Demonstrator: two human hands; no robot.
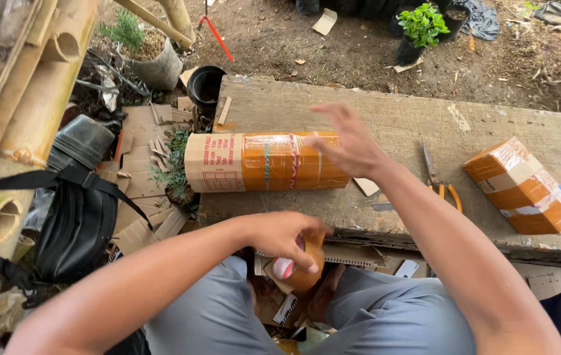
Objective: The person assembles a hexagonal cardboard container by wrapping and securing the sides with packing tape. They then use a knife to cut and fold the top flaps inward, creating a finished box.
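Head view, left hand [285, 240] fingers clamped on tape roll [301, 266], right hand [349, 144] fingers apart over taped cardboard tube [264, 162] on counter [399, 125].

your left hand [285, 240] grips a roll of brown tape [301, 263] low over your lap, fingers [307, 261] curled round it. your right hand [349, 144] hangs open, fingers spread, just over the right end of a long cardboard parcel [264, 162] lying on its side on the wooden surface [399, 125], half wrapped in brown tape. orange-handled scissors [438, 181] lie on the surface to the right of your forearm, and a smaller taped box [524, 185] sits well apart near the right end. a black bag [76, 223] and bamboo poles [37, 98] are at your left, cardboard scraps [146, 177] beside them.
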